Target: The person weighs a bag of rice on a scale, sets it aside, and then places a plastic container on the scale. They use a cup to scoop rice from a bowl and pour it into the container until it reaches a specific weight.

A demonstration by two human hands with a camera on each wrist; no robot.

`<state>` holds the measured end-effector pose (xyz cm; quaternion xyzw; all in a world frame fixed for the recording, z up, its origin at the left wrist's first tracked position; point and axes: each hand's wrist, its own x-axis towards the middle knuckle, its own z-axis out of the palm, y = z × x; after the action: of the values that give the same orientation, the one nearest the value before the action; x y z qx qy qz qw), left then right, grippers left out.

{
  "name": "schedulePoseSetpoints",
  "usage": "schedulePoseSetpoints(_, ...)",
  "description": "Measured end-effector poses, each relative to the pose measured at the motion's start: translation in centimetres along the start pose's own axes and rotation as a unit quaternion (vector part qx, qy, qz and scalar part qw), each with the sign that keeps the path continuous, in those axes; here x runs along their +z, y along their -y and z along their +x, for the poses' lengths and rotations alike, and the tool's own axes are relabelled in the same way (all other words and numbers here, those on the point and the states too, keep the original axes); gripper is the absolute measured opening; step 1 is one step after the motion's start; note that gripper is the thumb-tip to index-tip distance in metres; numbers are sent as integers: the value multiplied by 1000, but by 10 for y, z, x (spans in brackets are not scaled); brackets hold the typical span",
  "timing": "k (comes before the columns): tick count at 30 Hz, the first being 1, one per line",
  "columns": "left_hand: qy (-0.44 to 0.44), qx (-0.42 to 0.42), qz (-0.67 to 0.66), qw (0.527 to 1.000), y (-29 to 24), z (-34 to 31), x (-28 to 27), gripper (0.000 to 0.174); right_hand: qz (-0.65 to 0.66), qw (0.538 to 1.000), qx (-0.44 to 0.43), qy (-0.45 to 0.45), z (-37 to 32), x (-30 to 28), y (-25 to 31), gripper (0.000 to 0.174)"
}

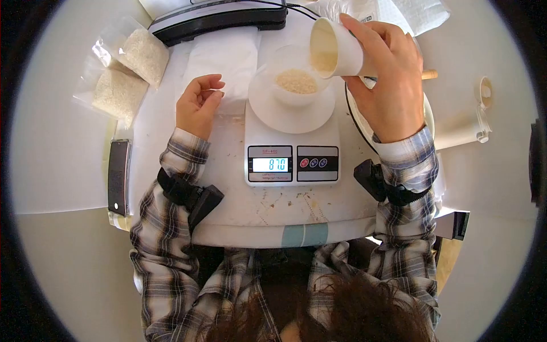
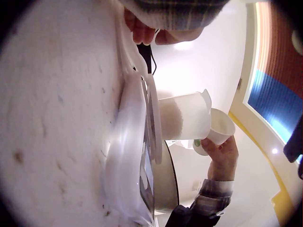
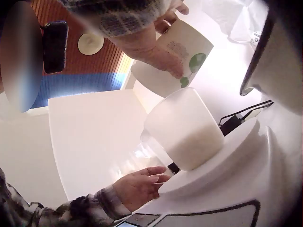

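Since the paper cup point(image 1: 351, 54) is tipped over toward the translucent measuring cup point(image 3: 173, 111), I'd say we're mid-portioning: weighing out what looks like rice point(image 1: 296, 82). That measuring cup is partly filled and stands on the round platform of the kitchen scale point(image 1: 294, 140), roughly center of the tabletop point(image 1: 256, 214). Readout looks like 87.0 to me.

The right hand point(image 1: 393, 80) has its thumb and fingers wrapped around the paper cup, holding it sideways. Some grain seems to sit near the lower lip, but I can't tell if any is actually falling, or if the two cups touch. Left hand point(image 1: 196, 108) is loosely curled with nothing in it, left of the measuring cup.

Imo the next move calls for a slow, small wrist tilt with eyes on the display, cause overshooting looks like the easy mistake.

Headcount: one paper cup, one measuring cup, one scale, two clear bags of grain point(image 1: 117, 94) at the far left, one phone point(image 1: 118, 171) near the left edge, one bag sealer (I think) point(image 1: 222, 21) at the back, and one dark-rimmed bowl point(image 2: 164, 184) on the right, partly hidden.
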<state>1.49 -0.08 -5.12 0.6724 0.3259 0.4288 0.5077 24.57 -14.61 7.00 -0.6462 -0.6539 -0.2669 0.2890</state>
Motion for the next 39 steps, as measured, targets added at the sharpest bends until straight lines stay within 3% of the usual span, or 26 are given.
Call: schedulePoseSetpoints(39,16,-13,11,1000,2,1,-3,30,-23,1000,-8,-17,0,0,9,65)
